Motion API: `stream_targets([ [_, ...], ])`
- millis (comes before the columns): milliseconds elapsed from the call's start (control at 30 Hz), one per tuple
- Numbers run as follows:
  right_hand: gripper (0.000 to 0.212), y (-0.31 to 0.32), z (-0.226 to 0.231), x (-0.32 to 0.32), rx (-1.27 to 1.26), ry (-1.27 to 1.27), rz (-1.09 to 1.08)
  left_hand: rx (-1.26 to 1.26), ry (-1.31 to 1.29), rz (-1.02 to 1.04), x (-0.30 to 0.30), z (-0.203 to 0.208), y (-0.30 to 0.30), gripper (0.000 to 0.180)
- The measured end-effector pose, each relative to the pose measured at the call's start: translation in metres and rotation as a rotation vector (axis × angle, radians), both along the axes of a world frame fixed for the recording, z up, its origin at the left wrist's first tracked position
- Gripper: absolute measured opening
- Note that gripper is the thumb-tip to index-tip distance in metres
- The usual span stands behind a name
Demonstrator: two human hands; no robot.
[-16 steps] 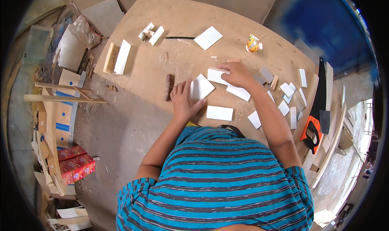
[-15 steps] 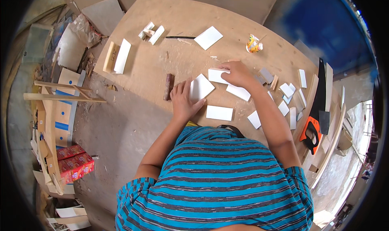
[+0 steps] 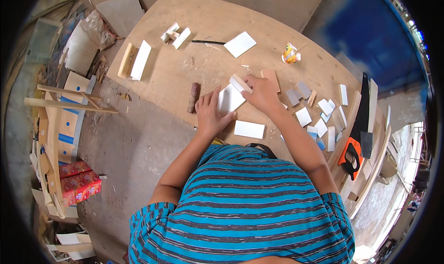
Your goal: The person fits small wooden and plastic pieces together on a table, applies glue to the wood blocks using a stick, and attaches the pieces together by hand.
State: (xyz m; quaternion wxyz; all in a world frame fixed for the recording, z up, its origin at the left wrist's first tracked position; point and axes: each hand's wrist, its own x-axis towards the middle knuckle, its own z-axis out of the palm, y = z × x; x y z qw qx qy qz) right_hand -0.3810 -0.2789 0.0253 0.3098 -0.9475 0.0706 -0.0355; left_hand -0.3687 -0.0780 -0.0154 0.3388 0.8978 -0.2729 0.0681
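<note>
My left hand grips a flat white board at its left corner, with the fingers along one edge and the thumb along another. In my right hand is a small wood strip with a white face, pinched between thumb and fingers. The strip stands on edge at the board's upper right side, and my fingers hide its right end. A loose white rectangular piece lies just in front of me. Left of my left hand is a dark brown round stick. A reddish-brown block rests behind my right hand.
Several small white and grey pieces lie scattered at the right. An orange-handled handsaw is near the table's right edge. Farther back are a patterned cup, a white panel, a thin black strip and joined wood pieces.
My right hand has drawn inward and lower, bringing the wood strip on edge against the white board. The reddish-brown block has come into view. My left hand has stayed on the board.
</note>
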Motion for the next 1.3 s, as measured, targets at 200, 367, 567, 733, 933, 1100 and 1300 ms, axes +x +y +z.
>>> stream_targets([
  [200,0.035,-0.002,0.007,-0.001,0.005,0.02,0.017,0.027,0.05,0.037,0.002,0.0,-0.006,0.095],
  [367,0.035,-0.041,0.013,0.005,0.06,-0.017,-0.124,0.022,0.056,0.035,0.002,-0.001,-0.008,0.094],
  [567,0.032,-0.067,0.034,-0.005,0.27,0.3,-0.134,-0.018,0.047,0.036,0.004,-0.004,-0.005,0.093],
  [733,0.035,-0.061,0.027,-0.013,0.093,0.388,-0.028,-0.007,0.06,0.041,0.004,-0.001,-0.007,0.091],
  [933,0.034,-0.068,0.009,-0.017,0.082,0.319,-0.033,0.015,-0.006,0.02,0.003,-0.001,-0.008,0.087],
  [1100,0.034,-0.063,0.01,-0.021,0.181,0.212,-0.1,0.053,-0.015,0.015,0.003,-0.003,-0.008,0.085],
  [1300,0.044,-0.045,-0.005,-0.005,0.662,0.064,-0.229,0.035,0.039,0.024,0.003,0.0,-0.009,0.086],
])
